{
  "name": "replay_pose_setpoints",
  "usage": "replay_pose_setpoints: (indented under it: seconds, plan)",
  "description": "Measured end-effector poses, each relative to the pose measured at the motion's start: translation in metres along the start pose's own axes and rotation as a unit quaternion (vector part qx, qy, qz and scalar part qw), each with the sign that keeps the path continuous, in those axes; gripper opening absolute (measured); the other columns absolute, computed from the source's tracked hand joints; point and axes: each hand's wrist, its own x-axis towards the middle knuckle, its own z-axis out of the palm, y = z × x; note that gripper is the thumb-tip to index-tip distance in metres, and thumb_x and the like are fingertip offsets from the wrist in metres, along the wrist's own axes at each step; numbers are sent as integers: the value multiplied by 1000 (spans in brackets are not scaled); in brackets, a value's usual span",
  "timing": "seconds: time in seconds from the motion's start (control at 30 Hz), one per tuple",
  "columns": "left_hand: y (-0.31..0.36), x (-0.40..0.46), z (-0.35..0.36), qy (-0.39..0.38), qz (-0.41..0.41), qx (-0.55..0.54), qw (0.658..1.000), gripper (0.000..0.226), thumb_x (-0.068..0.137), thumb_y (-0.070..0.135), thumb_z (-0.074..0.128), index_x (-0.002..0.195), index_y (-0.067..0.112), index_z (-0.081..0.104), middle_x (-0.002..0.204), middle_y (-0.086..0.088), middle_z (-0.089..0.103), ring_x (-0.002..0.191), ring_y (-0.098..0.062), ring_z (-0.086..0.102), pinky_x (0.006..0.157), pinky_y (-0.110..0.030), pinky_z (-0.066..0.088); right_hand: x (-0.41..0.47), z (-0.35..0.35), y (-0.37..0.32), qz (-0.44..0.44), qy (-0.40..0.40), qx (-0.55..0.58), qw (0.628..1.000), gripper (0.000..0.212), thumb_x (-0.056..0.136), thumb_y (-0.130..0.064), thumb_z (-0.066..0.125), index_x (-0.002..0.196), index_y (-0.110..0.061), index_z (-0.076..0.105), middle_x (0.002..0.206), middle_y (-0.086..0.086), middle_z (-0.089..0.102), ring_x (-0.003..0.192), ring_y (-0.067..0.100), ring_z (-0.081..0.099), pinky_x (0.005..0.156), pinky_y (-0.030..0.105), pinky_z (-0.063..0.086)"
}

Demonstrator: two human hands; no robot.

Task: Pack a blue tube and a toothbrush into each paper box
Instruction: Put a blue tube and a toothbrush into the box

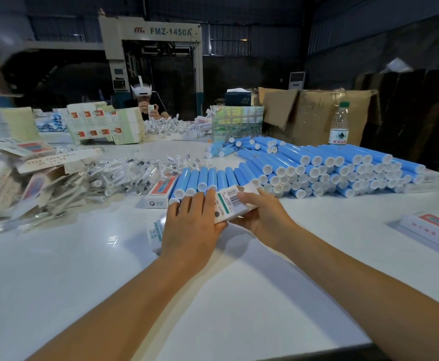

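While both arms reach over the white table [56, 269], the left hand [191, 225] and right hand [262, 217] together grip one paper box [230, 204], barcode up, just before a row of blue tubes [205, 179]; wrapped toothbrushes [124, 175] lie heaped farther left.

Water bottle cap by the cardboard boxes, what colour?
Green. The water bottle cap shows best, and only, in the head view, far right on the table.
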Motion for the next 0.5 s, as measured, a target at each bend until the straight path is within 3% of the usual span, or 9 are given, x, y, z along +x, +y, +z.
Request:
replay_pose_setpoints:
  seconds: [0.1,0.17,0.23,0.27,0.33,0.4,0.5]
  plan:
    - [-1,0,2,-6,8,21,1000,70,95,58,26,149,16,11,143,-3,36,127,-21,36,103,-34,27,-1,1,3,-42,6,-14,999,10,89,2,57,90,-7,59,81,15,73,76,26,72,64,36,60]
    - [1,0,4,-7,13,32,999,68,97,55,27,148,14,9,143,-4,34,127,-22,36,102,-35,27,-4,4,10,-122,58,-197,971,7,94,-6,53,91,-7,59,92,16,70,81,24,71,67,36,60]
    - [4,1,5,-13,13,38,999,64,99,48,30,147,12,7,143,-6,33,126,-23,35,102,-36,27,-7,9,22,-203,102,-466,855,17,100,-19,41,104,-10,55,100,10,66,83,20,66,69,37,58]
    - [5,1,5,-17,8,36,999,63,100,44,31,147,11,7,143,-6,32,127,-23,35,101,-36,27,-8,13,25,-229,107,-542,801,19,101,-23,36,108,-13,51,99,8,64,82,19,63,69,39,56]
    - [6,1,3,-26,-2,28,999,62,99,39,33,148,11,8,143,-7,32,127,-25,34,101,-37,28,-10,17,28,-261,103,-574,769,20,102,-25,31,108,-15,46,96,6,62,82,20,61,70,42,54]
    - [5,0,2,-24,-1,37,999,62,98,36,37,148,10,11,141,-8,35,125,-26,38,101,-38,30,-13,16,25,-265,87,-549,788,22,102,-28,32,106,-14,49,92,5,63,80,18,61,69,41,53]
    - [4,0,3,-12,3,29,1000,61,98,42,33,148,12,14,140,-7,38,123,-25,40,101,-38,32,-16,12,16,-206,71,-355,909,31,102,-29,38,88,-20,64,79,0,67,73,14,65,69,34,57]
